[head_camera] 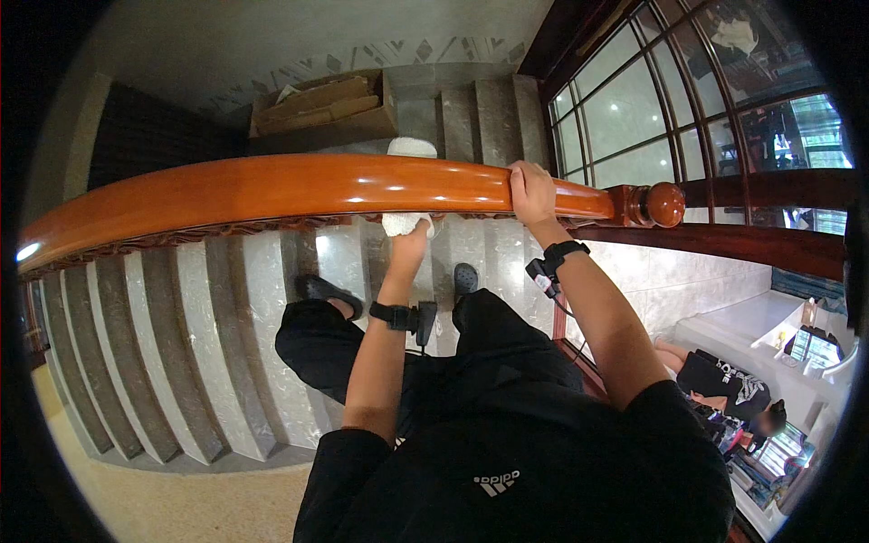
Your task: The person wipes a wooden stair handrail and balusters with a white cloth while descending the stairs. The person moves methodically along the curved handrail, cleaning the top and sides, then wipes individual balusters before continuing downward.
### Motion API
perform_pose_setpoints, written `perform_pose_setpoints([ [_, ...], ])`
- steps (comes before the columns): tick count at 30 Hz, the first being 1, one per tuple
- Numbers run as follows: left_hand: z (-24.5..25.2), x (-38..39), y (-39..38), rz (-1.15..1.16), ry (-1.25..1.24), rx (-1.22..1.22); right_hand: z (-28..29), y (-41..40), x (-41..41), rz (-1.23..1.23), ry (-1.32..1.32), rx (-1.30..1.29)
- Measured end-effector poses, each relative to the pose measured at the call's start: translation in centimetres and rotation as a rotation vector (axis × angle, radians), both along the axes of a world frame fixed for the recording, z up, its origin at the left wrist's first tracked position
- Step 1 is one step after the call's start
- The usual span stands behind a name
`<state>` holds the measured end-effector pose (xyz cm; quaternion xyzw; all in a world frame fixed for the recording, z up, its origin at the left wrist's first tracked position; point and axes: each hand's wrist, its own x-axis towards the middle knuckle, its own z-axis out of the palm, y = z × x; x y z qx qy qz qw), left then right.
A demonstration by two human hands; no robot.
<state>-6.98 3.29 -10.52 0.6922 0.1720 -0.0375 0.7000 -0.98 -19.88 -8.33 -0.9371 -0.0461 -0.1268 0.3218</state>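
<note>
A polished wooden handrail (305, 183) crosses in front of me, ending at the right in a round newel knob (665, 205). My left hand (410, 243) holds a white cloth (412, 147) at the rail's near lower side. The cloth shows again past the far edge; the rail hides its middle and most of my left fingers. Further right, my right hand (534, 193) grips the top of the rail near the newel post.
Marble stairs (224, 339) run under my feet, with more steps (478, 119) beyond the rail. An open cardboard box (322, 108) sits past the railing. Wood-framed glass panes (631, 108) stand at right. A person (730, 387) is in the room at lower right.
</note>
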Motion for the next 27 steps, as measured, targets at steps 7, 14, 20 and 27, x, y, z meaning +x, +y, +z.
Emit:
perform_pose_setpoints([
  [7, 1.1, -0.9, -0.7, 0.04, -0.137, -0.129, 0.2, 0.1, -0.2, 0.002, 0.01, 0.008],
  [14, -2.0, 1.1, 1.3, -0.03, -0.331, 0.003, 0.0, 0.0, 0.0, 0.018, -0.001, 0.0],
  [20, -2.3, -1.6, 1.2, -0.05, -0.061, 0.105, 0.0, 0.1, 0.0, 0.013, -0.008, 0.017],
  [27, -1.3, -3.6, 1.0, -0.075, -0.048, 0.177, -0.1, -0.1, 0.0, -0.013, -0.005, 0.012],
])
